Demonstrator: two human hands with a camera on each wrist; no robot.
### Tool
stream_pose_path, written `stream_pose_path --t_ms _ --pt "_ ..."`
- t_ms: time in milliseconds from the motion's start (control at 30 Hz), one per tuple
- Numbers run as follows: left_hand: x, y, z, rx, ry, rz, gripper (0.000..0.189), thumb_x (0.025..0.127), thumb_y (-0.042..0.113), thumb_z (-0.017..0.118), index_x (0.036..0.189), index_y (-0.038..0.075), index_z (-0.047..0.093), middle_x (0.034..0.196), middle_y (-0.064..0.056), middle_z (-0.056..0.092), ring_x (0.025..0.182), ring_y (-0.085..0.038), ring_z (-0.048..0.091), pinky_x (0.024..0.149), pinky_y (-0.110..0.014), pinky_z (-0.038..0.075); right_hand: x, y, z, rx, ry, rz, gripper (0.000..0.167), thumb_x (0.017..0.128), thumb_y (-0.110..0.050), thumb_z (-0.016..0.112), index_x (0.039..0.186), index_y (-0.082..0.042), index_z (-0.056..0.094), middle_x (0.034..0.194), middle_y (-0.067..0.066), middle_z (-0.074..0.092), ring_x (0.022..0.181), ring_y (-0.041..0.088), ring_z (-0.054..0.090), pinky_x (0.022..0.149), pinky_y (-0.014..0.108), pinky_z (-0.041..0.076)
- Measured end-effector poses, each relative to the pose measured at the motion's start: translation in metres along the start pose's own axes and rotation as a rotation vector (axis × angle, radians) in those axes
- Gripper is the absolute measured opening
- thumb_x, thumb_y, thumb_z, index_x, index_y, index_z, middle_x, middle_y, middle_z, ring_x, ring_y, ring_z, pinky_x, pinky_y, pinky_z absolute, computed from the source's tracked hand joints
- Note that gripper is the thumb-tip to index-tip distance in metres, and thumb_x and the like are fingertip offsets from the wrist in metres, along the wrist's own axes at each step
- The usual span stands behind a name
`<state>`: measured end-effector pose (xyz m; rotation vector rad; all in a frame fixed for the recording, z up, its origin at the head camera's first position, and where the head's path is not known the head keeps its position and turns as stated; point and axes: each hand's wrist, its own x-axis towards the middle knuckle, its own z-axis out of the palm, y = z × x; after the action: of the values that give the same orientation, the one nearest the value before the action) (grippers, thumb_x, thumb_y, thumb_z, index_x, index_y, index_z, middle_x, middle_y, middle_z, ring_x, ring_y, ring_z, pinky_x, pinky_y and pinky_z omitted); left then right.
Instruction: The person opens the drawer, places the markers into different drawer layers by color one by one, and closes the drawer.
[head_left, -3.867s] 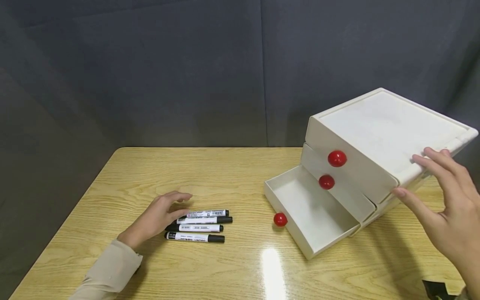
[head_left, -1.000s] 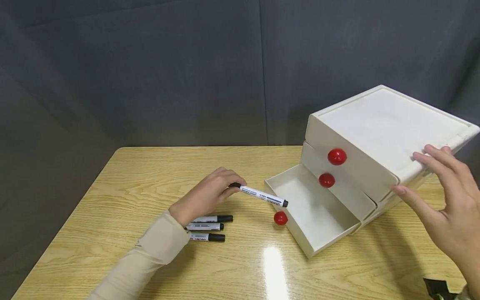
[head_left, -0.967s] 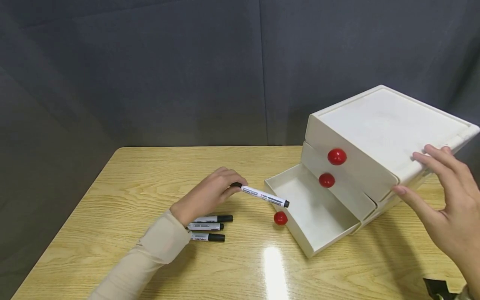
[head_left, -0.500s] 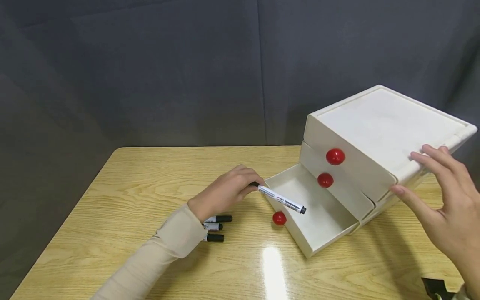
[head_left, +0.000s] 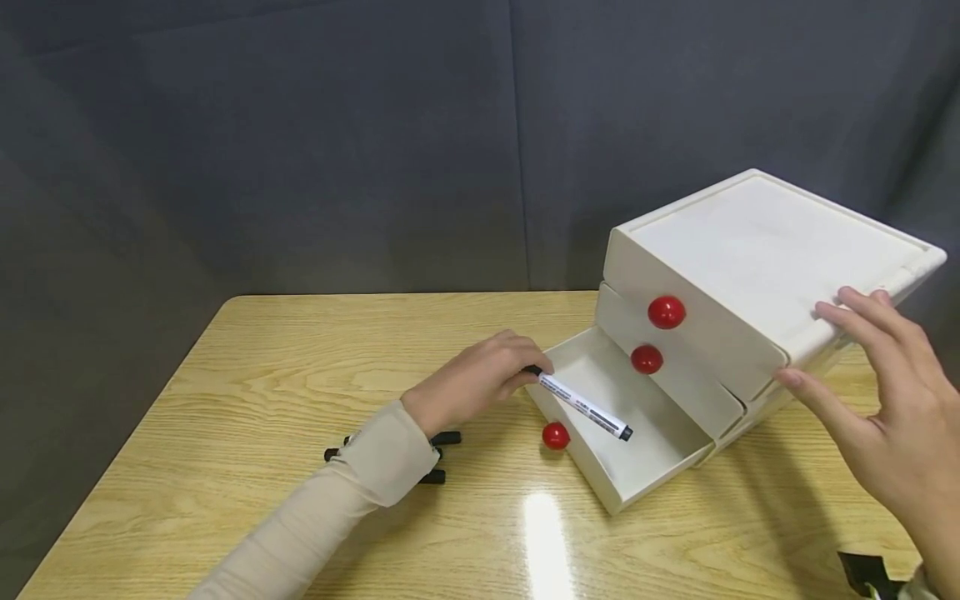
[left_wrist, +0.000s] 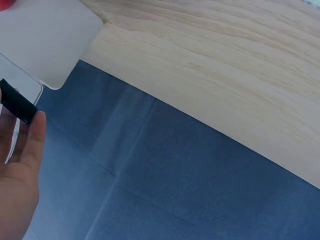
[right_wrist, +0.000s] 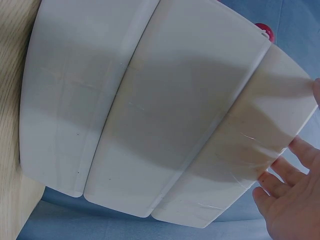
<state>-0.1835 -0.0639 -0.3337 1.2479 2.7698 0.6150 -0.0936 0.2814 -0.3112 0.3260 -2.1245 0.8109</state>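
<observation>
In the head view my left hand (head_left: 480, 379) pinches a black-and-white marker (head_left: 583, 405) near one black end. The marker slants down to the right over the pulled-out bottom drawer (head_left: 660, 429). That same black end (left_wrist: 17, 101) shows between thumb and fingers in the left wrist view. My right hand (head_left: 896, 392) rests spread along the near top edge of the white drawer unit (head_left: 780, 250), fingertips on the top and thumb at the front corner. In the right wrist view, its fingers (right_wrist: 274, 184) lie along the unit's edge. More markers (head_left: 447, 437) lie partly hidden beneath the left sleeve.
Red round knobs stand on the drawer fronts: an upper knob (head_left: 667, 312), a middle knob (head_left: 647, 359) and a bottom knob (head_left: 556, 436). The two upper drawers are pushed in. A dark curtain (head_left: 337, 150) hangs behind the wooden table (head_left: 300, 350). A black object (head_left: 866, 573) lies at bottom right.
My left hand took one marker from the group on the table and carried it right, over the bottom drawer. My right hand stays on the unit.
</observation>
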Motion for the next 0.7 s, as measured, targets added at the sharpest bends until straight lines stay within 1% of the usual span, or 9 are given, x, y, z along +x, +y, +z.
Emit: stream_pose_path --t_ms 133,267,367,533,700 --pt "0.005 0.001 0.003 -0.004 -0.016 0.024 0.023 0.095 0.011 0.066 0.117 0.013 0.072 0.118 0.003 0.07 0.114 -0.013 0.059 0.103 -0.026 0.049 0.0 0.001 -0.001 -0.006 -0.011 0.007 0.089 0.08 -0.074 0.059 0.126 0.003 0.064 0.145 0.014 0.054 0.146 0.01 0.036 0.121 0.016 0.023" --pt "0.01 0.002 0.006 0.008 -0.041 0.042 0.023 0.095 0.012 0.065 0.117 0.015 0.073 0.117 0.004 0.071 0.112 -0.012 0.06 0.102 -0.025 0.05 0.0 0.001 -0.001 -0.01 -0.013 0.01 0.089 0.08 -0.074 0.059 0.126 0.002 0.064 0.144 0.017 0.054 0.146 0.011 0.035 0.121 0.016 0.023" --pt "0.014 0.003 0.008 0.015 -0.065 0.046 0.023 0.095 0.012 0.065 0.117 0.015 0.073 0.118 0.004 0.071 0.111 -0.012 0.06 0.101 -0.024 0.05 0.0 0.001 -0.001 -0.015 -0.013 0.01 0.089 0.08 -0.074 0.059 0.126 0.002 0.064 0.143 0.019 0.054 0.147 0.011 0.035 0.121 0.016 0.023" --pt "0.018 0.005 0.011 0.024 -0.101 0.046 0.024 0.096 0.015 0.065 0.118 0.016 0.073 0.118 0.005 0.071 0.11 -0.012 0.059 0.1 -0.022 0.049 0.0 0.002 -0.003 -0.028 -0.025 0.024 0.088 0.08 -0.074 0.059 0.128 0.0 0.064 0.144 0.019 0.053 0.147 0.011 0.034 0.12 0.015 0.023" --pt "0.02 0.006 0.014 0.042 -0.115 0.054 0.023 0.096 0.017 0.065 0.117 0.017 0.073 0.117 0.006 0.071 0.111 -0.011 0.059 0.101 -0.022 0.049 -0.001 0.002 -0.004 -0.044 -0.046 0.043 0.086 0.08 -0.073 0.06 0.13 -0.003 0.063 0.146 0.017 0.052 0.148 0.01 0.033 0.119 0.012 0.022"
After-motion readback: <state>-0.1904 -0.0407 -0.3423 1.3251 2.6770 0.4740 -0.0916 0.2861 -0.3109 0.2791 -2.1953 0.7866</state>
